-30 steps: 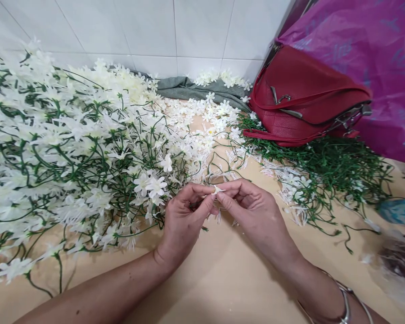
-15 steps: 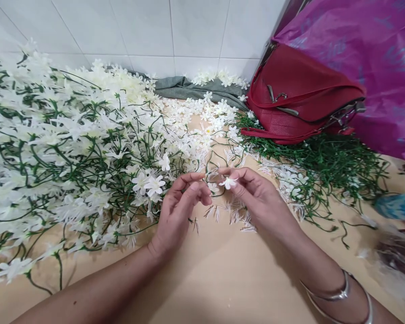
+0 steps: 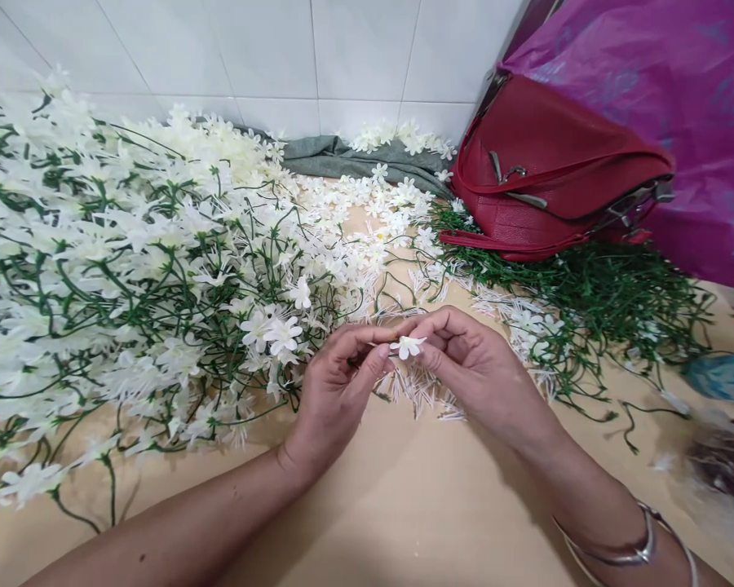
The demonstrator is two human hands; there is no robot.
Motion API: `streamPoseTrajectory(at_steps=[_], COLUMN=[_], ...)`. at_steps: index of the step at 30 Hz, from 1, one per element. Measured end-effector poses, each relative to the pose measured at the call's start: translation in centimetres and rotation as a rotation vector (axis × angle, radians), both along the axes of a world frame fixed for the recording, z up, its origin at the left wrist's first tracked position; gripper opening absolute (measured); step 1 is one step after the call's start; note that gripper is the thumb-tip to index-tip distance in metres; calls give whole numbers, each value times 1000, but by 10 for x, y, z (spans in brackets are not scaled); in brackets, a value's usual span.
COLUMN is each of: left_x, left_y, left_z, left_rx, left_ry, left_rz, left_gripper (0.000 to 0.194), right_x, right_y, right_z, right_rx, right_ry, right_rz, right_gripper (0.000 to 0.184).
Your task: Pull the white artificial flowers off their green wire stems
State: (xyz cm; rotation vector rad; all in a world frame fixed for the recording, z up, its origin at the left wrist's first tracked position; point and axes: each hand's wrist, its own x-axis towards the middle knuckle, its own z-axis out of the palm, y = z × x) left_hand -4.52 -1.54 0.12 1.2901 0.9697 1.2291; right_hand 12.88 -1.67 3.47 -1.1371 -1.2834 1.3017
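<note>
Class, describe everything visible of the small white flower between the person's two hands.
The white flower looks artificial, perhaps cloth or plastic, with several narrow petals spread open. It is held above the table, at the fingertips of the right grip. The left grip is close beside it; whether they touch is unclear.

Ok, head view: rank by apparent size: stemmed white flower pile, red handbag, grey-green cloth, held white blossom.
1. Stemmed white flower pile
2. Red handbag
3. Grey-green cloth, visible part only
4. Held white blossom
</note>
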Motion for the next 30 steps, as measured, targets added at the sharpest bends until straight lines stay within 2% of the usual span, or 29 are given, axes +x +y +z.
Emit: streamPoseTrajectory(at_steps=[3, 8, 14, 22, 30], left_x=[2, 0, -2, -3, -4], left_y=[0, 2, 2, 1, 1], left_z=[-2, 3, 4, 3, 3], left_rx=[-72, -119, -72, -30, 44], left_ry=[-62, -38, 16, 58, 139], left_rz=[10, 19, 47, 21, 14], left_gripper=[8, 11, 9, 7, 8], right_x=[4, 15, 16, 17, 18], right_y=[1, 6, 7, 5, 4], right_z=[1, -2, 5, 2, 3], right_rx=[11, 9, 19, -36, -53], right_ry=[37, 102, -110, -132, -162], right_rz=[23, 23, -32, 63, 57], right_gripper=[23, 17, 28, 26, 23])
